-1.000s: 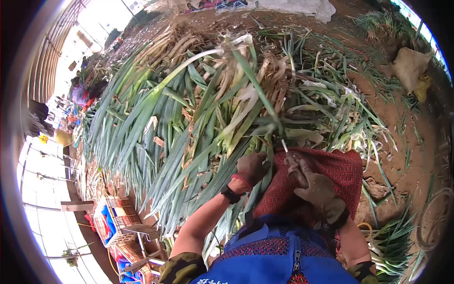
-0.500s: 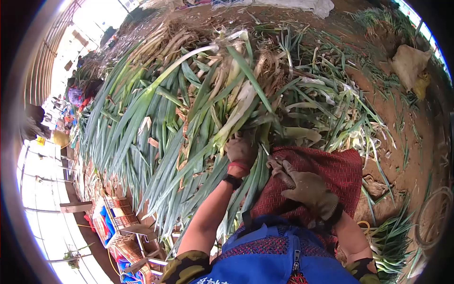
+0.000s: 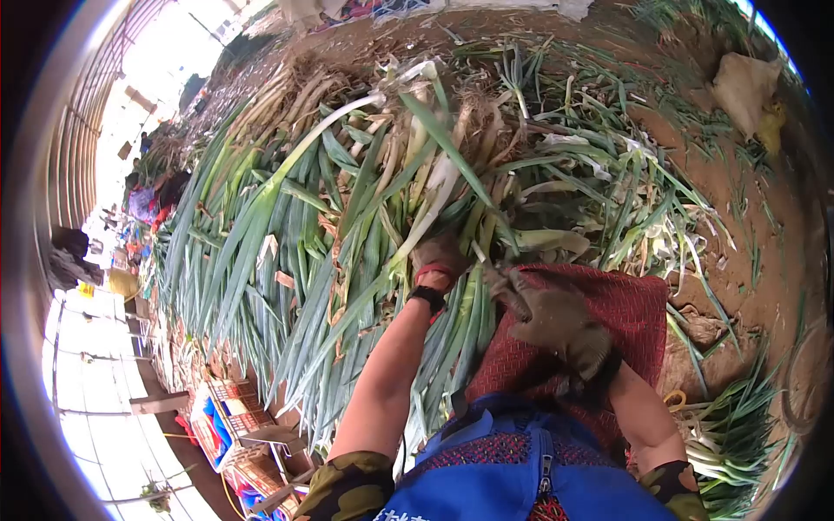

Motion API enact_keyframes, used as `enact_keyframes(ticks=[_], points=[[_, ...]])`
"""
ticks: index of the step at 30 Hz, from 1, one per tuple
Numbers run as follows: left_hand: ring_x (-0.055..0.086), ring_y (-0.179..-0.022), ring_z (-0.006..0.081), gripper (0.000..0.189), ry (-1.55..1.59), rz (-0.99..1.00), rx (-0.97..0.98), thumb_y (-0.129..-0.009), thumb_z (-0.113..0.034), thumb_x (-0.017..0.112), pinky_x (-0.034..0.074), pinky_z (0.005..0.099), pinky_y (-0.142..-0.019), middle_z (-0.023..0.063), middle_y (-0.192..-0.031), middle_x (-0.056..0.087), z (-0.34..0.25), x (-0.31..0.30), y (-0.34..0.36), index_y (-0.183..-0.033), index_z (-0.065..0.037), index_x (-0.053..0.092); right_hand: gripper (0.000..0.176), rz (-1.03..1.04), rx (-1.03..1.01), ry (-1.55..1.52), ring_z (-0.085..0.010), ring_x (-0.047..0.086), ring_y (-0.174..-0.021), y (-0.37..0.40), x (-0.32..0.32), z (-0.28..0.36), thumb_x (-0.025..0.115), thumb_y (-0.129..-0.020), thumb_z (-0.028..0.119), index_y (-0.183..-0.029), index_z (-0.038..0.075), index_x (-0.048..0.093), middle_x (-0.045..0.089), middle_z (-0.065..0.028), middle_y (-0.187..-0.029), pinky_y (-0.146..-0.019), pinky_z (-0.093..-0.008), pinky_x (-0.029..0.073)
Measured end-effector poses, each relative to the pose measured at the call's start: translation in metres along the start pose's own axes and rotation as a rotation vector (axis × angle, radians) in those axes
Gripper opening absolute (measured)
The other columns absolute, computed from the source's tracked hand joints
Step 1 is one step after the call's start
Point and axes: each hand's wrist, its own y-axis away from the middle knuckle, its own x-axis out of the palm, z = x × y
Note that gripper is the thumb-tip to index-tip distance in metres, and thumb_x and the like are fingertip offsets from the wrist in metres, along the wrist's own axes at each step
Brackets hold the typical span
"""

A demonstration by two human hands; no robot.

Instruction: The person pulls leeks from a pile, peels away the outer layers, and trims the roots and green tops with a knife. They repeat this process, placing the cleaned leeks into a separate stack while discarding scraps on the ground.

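Observation:
A large heap of long green onions (image 3: 287, 252) fills the middle of the view, roots at the top and leaves spreading down and left. My left hand (image 3: 437, 259), gloved with a red band and black strap at the wrist, reaches in among the stalks; its fingers are hidden by leaves. My right hand (image 3: 556, 317), in a dirty glove, is over a dark red cloth (image 3: 638, 321) on my lap. Its thumb and fingers are closed at the lower end of a pale thin piece (image 3: 478, 252), too small to make out.
Loose trimmed leaves (image 3: 660, 200) lie on the soil at the right. A green onion bundle (image 3: 734, 434) is at the lower right, a pale sack (image 3: 745, 91) at the upper right. Woven crates (image 3: 234, 425) stand at the lower left.
My left hand has gone slightly deeper among the stalks and shows less. My right hand has shifted a little to the left and up. The view has tilted slightly.

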Motion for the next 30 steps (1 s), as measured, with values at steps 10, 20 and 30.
enact_keyframes(ticks=[10,20,30], points=[[0.064,-0.11,0.0413,0.048,0.154,0.427,-0.263,-0.079,-0.039,0.07,0.051,0.0475,-0.092,0.0224,-0.116,0.068,0.008,-0.019,0.014,-0.116,-0.009,0.069,0.092,0.123,0.032,-0.066,-0.0402,0.068,-0.094,0.027,0.003,0.007,0.07,-0.075,0.043,-0.152,0.006,0.036,0.07,-0.0239,-0.099,-0.084,-0.0501,0.052],[0.065,-0.108,0.0411,0.05,0.208,0.475,-0.199,-0.08,-0.031,0.072,0.05,0.0486,-0.092,0.0231,-0.11,0.07,0.051,-0.015,0.022,-0.123,-0.009,0.063,0.091,0.167,0.018,-0.046,-0.04,0.068,-0.096,0.032,0.01,0.01,0.07,-0.074,0.047,-0.149,0.005,0.04,0.071,-0.0246,-0.096,-0.086,-0.0495,0.053],[0.067,-0.101,0.0426,0.039,-0.027,0.516,-0.167,-0.086,-0.027,0.06,0.052,0.0512,-0.086,0.0242,-0.106,0.07,0.014,-0.066,0.013,-0.121,-0.011,0.062,0.096,0.178,-0.024,-0.065,-0.0408,0.069,-0.092,0.038,0.015,0.012,0.072,-0.075,0.043,-0.155,0.01,0.031,0.07,-0.0238,-0.096,-0.085,-0.0501,0.053]])
